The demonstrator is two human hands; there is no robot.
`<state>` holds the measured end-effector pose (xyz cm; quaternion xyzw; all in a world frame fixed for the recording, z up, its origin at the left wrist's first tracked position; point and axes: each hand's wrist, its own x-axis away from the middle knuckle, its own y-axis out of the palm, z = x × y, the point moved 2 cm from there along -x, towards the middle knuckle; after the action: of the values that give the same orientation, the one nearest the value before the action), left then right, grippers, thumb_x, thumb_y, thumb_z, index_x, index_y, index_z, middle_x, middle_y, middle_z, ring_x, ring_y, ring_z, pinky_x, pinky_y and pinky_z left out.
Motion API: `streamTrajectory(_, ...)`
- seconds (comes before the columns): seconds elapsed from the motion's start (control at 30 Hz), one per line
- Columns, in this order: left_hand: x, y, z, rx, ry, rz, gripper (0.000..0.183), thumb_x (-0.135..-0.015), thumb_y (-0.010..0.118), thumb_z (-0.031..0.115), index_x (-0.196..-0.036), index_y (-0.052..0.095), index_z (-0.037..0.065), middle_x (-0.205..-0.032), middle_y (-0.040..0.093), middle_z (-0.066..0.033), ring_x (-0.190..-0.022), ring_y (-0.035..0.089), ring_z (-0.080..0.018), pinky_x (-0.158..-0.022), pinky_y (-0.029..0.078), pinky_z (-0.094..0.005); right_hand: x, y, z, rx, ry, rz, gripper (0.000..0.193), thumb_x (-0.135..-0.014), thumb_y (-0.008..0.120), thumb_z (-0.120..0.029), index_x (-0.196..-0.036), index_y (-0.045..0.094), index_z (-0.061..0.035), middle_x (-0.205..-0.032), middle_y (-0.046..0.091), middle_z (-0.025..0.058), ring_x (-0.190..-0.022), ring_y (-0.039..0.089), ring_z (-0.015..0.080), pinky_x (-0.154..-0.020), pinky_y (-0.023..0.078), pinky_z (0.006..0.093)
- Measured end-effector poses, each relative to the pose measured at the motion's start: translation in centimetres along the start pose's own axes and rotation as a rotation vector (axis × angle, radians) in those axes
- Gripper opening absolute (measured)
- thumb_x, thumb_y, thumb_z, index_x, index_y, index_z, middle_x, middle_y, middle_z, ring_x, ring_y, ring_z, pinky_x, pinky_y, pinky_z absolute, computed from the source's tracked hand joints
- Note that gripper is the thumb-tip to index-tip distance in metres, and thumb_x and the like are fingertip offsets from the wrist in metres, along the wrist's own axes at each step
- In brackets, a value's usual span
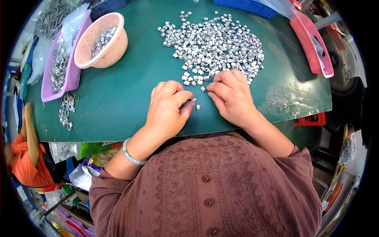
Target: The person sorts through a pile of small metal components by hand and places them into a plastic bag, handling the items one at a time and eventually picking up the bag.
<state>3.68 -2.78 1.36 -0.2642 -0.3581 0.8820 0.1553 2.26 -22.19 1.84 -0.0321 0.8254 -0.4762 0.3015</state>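
Observation:
A heap of small silvery metal pieces (221, 43) is spread over the green tabletop (134, 98). At its near side, my left hand (166, 108) has thumb and forefinger closed on a small metal piece (194, 99). Just below those fingertips lies a loose metal piece (198, 107). My right hand (233, 96) is at the heap's near edge, fingers curled and thumb against them. What they grip, if anything, is hidden. Another loose piece (203, 89) lies just left of the right fingertips.
On the left stand a peach basket (116, 49) and a long purple basket (73, 81), both holding metal parts. Several ring-like parts (68, 108) lie beside them. A pink basket (312, 43) sits at the right edge. Beyond the table's left end is a person in orange (31, 162).

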Motion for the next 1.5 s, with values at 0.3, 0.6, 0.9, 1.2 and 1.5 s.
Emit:
streamTrajectory(0.3, 0.13, 0.05, -0.23, 0.007, 0.001, 0.004, 0.019, -0.070, 0.077, 0.002, -0.087, 0.071, 0.006, -0.086, 0.057, -0.0067, -0.084, 0.055, -0.0259, -0.074, 0.046, -0.0362, -0.35, 0.25, -0.16, 0.011, 0.005, 0.004, 0.016, -0.071, 0.076, -0.011, -0.086, 0.069, -0.0095, -0.094, 0.057, 0.0017, -0.092, 0.051, 0.0232, -0.081, 0.038, 0.0383)
streamTrajectory(0.6, 0.20, 0.01, -0.24, 0.011, -0.013, -0.003, 0.024, -0.068, 0.079, 0.004, -0.091, 0.070, 0.005, -0.088, 0.057, -0.0079, -0.085, 0.055, -0.0274, -0.075, 0.046, -0.0366, -0.48, 0.75, -0.17, 0.019, -0.006, -0.010, 0.014, -0.072, 0.075, -0.011, -0.085, 0.069, -0.0097, -0.093, 0.056, 0.0016, -0.092, 0.050, 0.0240, -0.081, 0.038, 0.0386)
streamTrajectory(0.9, 0.17, 0.13, -0.22, 0.013, -0.019, 0.006, 0.025, -0.068, 0.079, 0.005, -0.091, 0.070, 0.004, -0.088, 0.058, -0.0080, -0.085, 0.055, -0.0271, -0.076, 0.046, -0.0363, -0.40, 0.71, -0.26, 0.023, -0.015, -0.016, 0.012, -0.073, 0.074, -0.012, -0.084, 0.069, -0.0100, -0.092, 0.056, 0.0008, -0.091, 0.050, 0.0226, -0.081, 0.037, 0.0378)
streamTrajectory(1.2, 0.16, 0.26, -0.22, -0.005, -0.001, 0.004, 0.025, -0.068, 0.079, 0.003, -0.091, 0.073, 0.007, -0.087, 0.057, -0.0065, -0.085, 0.055, -0.0257, -0.076, 0.046, -0.0355, -0.16, 0.71, -0.31, 0.004, -0.025, -0.001, 0.011, -0.073, 0.074, -0.012, -0.083, 0.070, -0.0102, -0.091, 0.057, 0.0001, -0.091, 0.051, 0.0217, -0.081, 0.037, 0.0376)
streamTrajectory(1.5, 0.34, -0.19, -0.40, -0.012, 0.000, -0.016, 0.023, -0.068, 0.079, 0.003, -0.089, 0.072, 0.007, -0.086, 0.056, -0.0066, -0.085, 0.055, -0.0258, -0.075, 0.046, -0.0353, -0.47, 0.06, -0.77, -0.117, -0.102, -0.082, 0.011, -0.073, 0.074, -0.012, -0.084, 0.071, -0.0107, -0.096, 0.057, 0.0027, -0.095, 0.051, 0.0237, -0.086, 0.037, 0.0396)
